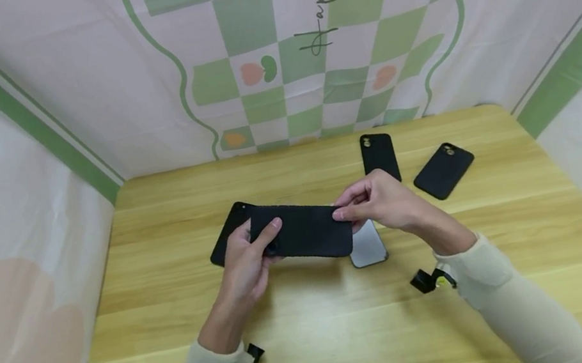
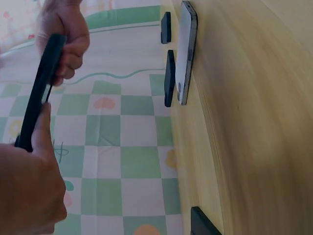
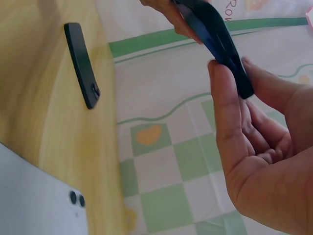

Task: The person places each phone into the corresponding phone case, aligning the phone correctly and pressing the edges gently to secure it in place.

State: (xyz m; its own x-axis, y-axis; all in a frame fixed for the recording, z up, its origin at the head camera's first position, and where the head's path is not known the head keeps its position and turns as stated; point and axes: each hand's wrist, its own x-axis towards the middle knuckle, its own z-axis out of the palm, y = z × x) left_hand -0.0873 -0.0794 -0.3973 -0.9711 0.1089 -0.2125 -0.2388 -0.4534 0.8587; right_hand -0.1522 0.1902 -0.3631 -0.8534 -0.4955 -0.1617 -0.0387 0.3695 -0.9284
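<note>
Both hands hold a black phone case (image 1: 305,231) level above the table. My left hand (image 1: 244,264) grips its left end, thumb on top and fingers beneath. At the right end, my right hand (image 1: 389,206) pinches the edge between thumb and fingers. The right wrist view shows the case (image 3: 225,44) edge-on with a bluish sheen along its inner side; I cannot tell whether a phone is in it. Partly hidden below the right hand lies a silver phone (image 1: 368,247). Another black phone case or phone (image 1: 227,235) lies behind the left hand.
Two more black phone cases with camera cutouts lie toward the back right, one upright to the view (image 1: 379,153) and one slanted (image 1: 444,171). The wooden table (image 1: 320,345) ends at a patterned cloth wall (image 1: 246,27). Small black cameras sit at both wrists.
</note>
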